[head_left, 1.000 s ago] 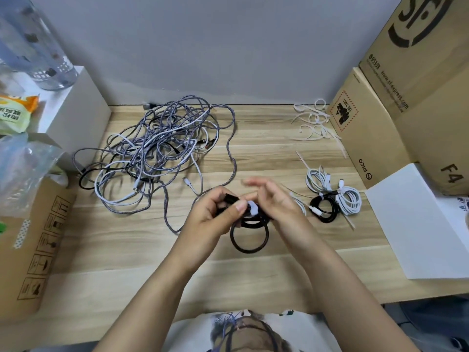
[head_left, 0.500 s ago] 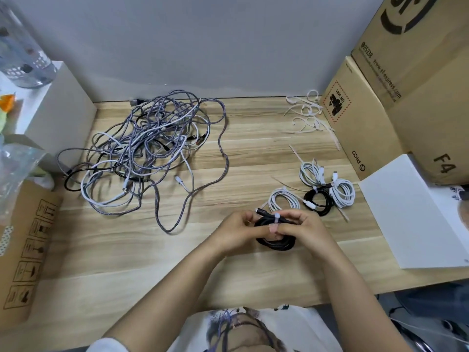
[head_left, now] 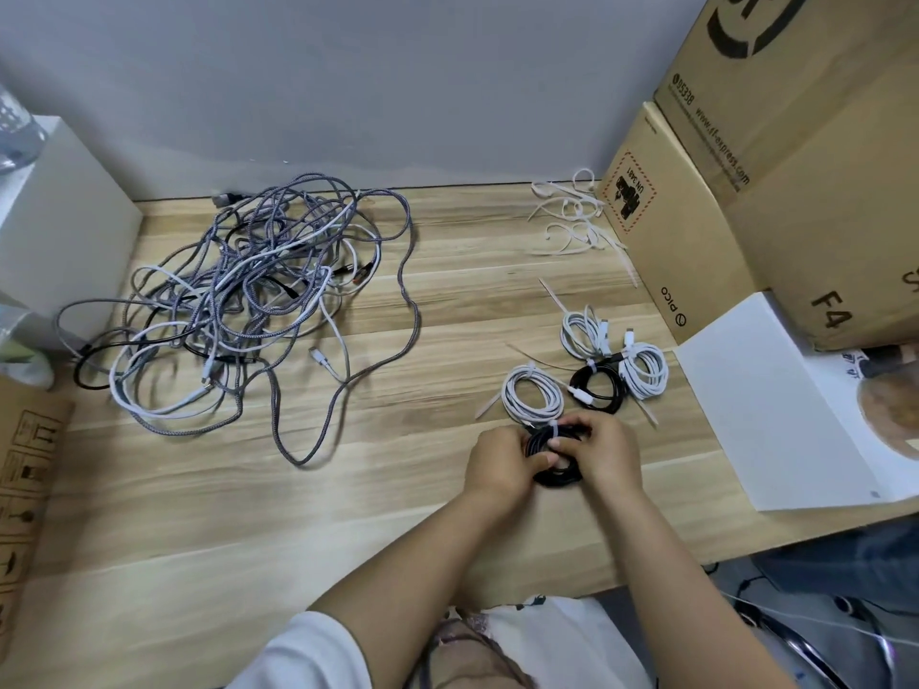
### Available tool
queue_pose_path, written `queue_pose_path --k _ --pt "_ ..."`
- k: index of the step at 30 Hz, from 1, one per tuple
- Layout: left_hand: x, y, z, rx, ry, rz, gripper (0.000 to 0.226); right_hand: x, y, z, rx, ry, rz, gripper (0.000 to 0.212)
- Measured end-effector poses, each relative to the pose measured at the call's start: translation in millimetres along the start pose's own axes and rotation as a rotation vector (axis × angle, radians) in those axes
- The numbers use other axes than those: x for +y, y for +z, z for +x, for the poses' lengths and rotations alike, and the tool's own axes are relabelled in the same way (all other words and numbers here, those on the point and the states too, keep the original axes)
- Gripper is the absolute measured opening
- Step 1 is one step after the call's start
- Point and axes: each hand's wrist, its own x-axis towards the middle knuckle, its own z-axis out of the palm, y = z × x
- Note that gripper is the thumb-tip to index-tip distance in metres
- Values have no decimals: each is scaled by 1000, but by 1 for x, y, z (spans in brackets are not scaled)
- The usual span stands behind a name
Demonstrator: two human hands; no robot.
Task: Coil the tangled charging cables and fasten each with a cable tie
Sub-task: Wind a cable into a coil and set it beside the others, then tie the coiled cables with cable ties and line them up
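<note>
Holding the black coiled cable (head_left: 556,469) between them, your two hands sit close together just above the bench (head_left: 248,529), near its front edge. Your left hand (head_left: 500,462) curls round the coil's left side; your right hand (head_left: 604,455) curls round its right side, fingertips at the white cable tie (head_left: 551,433) that crosses the top of the loops. Whether that tie is fully cinched cannot be told from here.

Judged by its look, the coil is light, limp and springy: loops will slip apart if you let go before the tie bites. Grip across the whole bundle beside the tie, not on a single strand or a plug.

Just beyond your hands lies a tied white coil (head_left: 532,396); past it, a second black coil (head_left: 597,387) sits between two more white coils (head_left: 586,333) (head_left: 645,371), all touching or nearly so. Spare ties (head_left: 572,216) lie farther back, by the cardboard boxes (head_left: 746,191) on the right. A white sheet (head_left: 776,405) rests on the bench's right side.

Well to the left, the tangled heap (head_left: 248,295) of grey braided, white and black cables spreads toward the wall (head_left: 348,82), with a white box (head_left: 64,216) at its far left. The wood-grain surface looks smooth and level, so coils should slide easily.
</note>
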Motion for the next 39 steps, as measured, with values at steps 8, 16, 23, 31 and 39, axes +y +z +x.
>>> queue_pose_path --k 8,16,23,31,39 --pt "17 3 18 122 -27 70 48 -13 -7 16 70 -38 -321 28" --pt "14 -5 22 86 -16 -100 30 -27 -16 13 93 -138 -442 25" --pt "11 -54 3 250 46 -324 12 -74 -7 2 83 -367 -162 14" --pt "-58 -143 -24 809 57 -213 27 -135 69 -6 -290 -465 28 27" --pt "-105 -136 -23 506 -33 20 31 -199 110 -3 -647 -217 385 27"
